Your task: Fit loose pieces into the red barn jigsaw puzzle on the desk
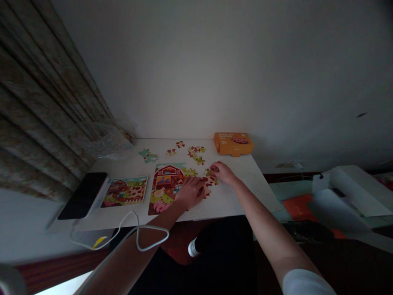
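A partly joined jigsaw puzzle (167,184) with a red barn and farm animals lies on the white table. My left hand (190,192) rests on its right part, fingers laid over the pieces and covering some of them. At the puzzle's upper right edge my right hand (223,172) pinches a green and brown puzzle piece (210,173), whose far side is hidden by the fingers. Brown-spotted pieces (207,191) stick out to the right of my left hand. Behind the puzzle lie loose pieces (196,155) and some joined green pieces (148,156).
An orange puzzle box (233,144) stands at the back right. To the left are a picture card (124,191) and a black phone (83,196) with a white cable (138,226) crossing over my left forearm. Clear plastic wrap (107,141) sits by the curtain (46,94).
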Tool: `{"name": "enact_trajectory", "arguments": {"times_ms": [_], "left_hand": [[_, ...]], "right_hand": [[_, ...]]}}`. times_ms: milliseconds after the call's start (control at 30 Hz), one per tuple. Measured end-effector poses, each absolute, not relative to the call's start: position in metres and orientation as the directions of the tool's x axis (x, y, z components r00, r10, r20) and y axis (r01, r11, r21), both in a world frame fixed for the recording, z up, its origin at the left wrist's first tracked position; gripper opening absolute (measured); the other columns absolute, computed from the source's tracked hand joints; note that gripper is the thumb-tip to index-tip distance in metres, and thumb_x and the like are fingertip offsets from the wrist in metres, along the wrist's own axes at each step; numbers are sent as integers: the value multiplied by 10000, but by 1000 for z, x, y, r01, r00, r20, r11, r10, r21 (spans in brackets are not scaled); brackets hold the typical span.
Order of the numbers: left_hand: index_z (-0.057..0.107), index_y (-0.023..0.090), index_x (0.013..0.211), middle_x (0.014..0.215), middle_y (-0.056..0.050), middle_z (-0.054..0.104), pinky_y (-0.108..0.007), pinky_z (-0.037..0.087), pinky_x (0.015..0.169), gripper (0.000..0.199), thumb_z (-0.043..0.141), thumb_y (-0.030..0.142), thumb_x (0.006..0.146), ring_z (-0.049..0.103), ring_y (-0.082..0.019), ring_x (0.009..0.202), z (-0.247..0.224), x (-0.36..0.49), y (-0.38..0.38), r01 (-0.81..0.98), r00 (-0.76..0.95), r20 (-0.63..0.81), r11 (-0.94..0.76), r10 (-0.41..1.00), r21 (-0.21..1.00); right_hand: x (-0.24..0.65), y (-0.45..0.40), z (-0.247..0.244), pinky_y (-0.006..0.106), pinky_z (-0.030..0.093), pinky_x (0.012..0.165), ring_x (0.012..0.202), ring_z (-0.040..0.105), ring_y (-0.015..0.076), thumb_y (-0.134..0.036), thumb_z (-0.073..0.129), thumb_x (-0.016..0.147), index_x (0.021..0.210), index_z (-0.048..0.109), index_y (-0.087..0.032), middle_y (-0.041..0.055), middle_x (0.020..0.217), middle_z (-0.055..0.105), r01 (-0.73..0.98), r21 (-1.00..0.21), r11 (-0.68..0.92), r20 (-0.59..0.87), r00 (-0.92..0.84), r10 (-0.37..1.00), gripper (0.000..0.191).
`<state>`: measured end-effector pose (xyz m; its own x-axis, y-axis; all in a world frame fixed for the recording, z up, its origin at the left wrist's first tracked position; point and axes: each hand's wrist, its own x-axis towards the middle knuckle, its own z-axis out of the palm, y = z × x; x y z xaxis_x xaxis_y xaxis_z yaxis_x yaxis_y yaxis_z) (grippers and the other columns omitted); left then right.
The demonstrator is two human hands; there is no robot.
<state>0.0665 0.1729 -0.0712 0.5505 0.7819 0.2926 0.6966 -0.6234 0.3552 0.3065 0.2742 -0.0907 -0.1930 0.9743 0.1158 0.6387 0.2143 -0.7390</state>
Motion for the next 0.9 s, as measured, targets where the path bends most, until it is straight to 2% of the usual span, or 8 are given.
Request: {"name": "enact_trajectory", "arguments": {"times_ms": [167, 267, 367, 433, 700, 900], "left_hand": [[677, 237, 1282, 1310, -96, 673, -485, 429, 1116, 346, 590, 232, 947, 582, -280, 1242, -70, 66, 173, 692, 551, 292, -623, 782, 363], [669, 254, 1300, 1318, -89, 674, -485, 426, 1116, 360, 589, 232, 950, 584, -279, 1244, -68, 67, 173, 697, 551, 275, -616, 788, 368], [657, 239, 1320, 1323, -94, 673, -486, 422, 1122, 367, 590, 246, 959, 583, -280, 1247, -68, 67, 173, 697, 558, 274, -622, 783, 356], [651, 227, 1328, 1331, -99, 670, -492, 420, 1125, 373, 599, 257, 960, 583, -284, 1247, -68, 67, 173, 700, 561, 277, -626, 780, 344], [655, 228, 1331, 1339, -95, 673, -473, 430, 1127, 356, 570, 230, 985, 594, -266, 1247, -72, 66, 174, 677, 578, 304, -653, 757, 340], [747, 228, 1175, 1223, -78, 728, -408, 485, 1068, 256, 593, 227, 971, 650, -243, 1164, -74, 61, 190, 629, 516, 273, -575, 812, 523]], "right_hand": [[297, 234, -87, 394, 524, 942, 1014, 671, 245, -259, 693, 900, 1089, 759, -251, 87, 1097, 711, 723, -609, 325, 267, -198, 943, 200], [286, 196, -94, 474, 469, 1077, 1192, 639, 288, -286, 510, 1020, 1242, 727, -250, 128, 1289, 704, 770, -527, 360, 345, -193, 919, 312], [275, 169, -102, 548, 393, 1151, 1318, 574, 336, -345, 505, 1035, 1332, 689, -240, 141, 1421, 649, 818, -458, 348, 351, -193, 916, 365], [271, 162, -103, 564, 376, 1156, 1338, 557, 349, -368, 519, 1032, 1352, 676, -244, 135, 1439, 639, 842, -424, 334, 349, -188, 918, 377], [267, 166, -91, 512, 409, 1119, 1293, 576, 321, -358, 500, 1042, 1336, 668, -185, 143, 1376, 676, 887, -335, 320, 346, -200, 917, 380], [265, 163, -87, 523, 403, 1113, 1297, 566, 332, -349, 517, 1035, 1298, 683, -187, 148, 1409, 653, 906, -311, 286, 334, -177, 926, 351]]}}
